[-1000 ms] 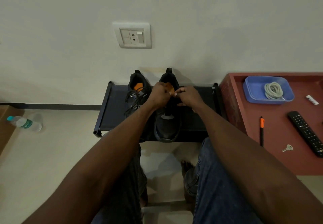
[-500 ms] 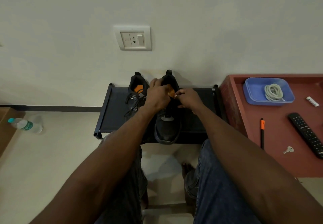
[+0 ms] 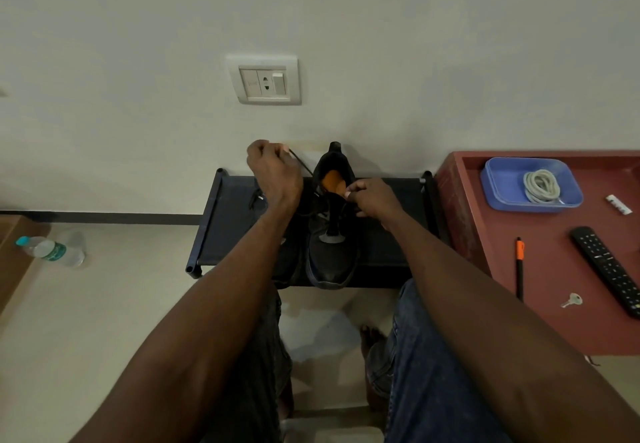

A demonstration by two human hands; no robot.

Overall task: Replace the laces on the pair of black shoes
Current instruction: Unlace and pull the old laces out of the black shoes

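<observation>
My left hand (image 3: 273, 172) is raised toward the wall, fingers curled round a black lace (image 3: 300, 163) running taut to the black shoe (image 3: 330, 235) on the rack (image 3: 388, 235). My right hand (image 3: 372, 198) pinches at its collar.

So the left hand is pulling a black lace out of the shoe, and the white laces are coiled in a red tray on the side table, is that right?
Not quite: the tray holding the coiled white laces is blue, not red; the table under it is red. The head view shows this. The left hand is indeed pulling a black lace from the shoe.
</observation>
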